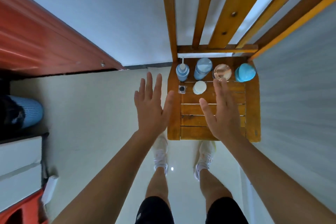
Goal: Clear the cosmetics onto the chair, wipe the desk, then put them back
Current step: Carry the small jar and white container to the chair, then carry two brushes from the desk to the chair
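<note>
1. Start from empty: left hand (pixel 151 103) and right hand (pixel 223 112) both flat, fingers straight and spread, gripping nothing.
2. Find the cosmetics on the chair (pixel 252 114) seat, all at or beyond the right fingertips. In the back row: pump bottle (pixel 182 72), tall blue bottle (pixel 203 68), clear jar (pixel 222 72), turquoise jar (pixel 245 72). Just left of the right forefinger: small black pot (pixel 182 89) and white round compact (pixel 199 87).
3. Judge the step with care: probably either clearing just finished or the return about to start. No desk in view, so impossible to say whether wiped.
4. For a return, take the clear jar first, directly at the right fingertips (touching or not, cannot tell). Curl round its side wall rather than the lid.
5. Swing the left hand rightward, off the floor (pixel 91 114) side and over the seat, towards the pump bottle, the nearest piece to it. Grip the body, not the thin pump stem.
6. Lift straight up. Back row standing close together, so likely to topple with any sideways drag.
7. Save the low pot and compact for last, pinching each by its rim.
8. Carry one item per hand, upright.
</note>
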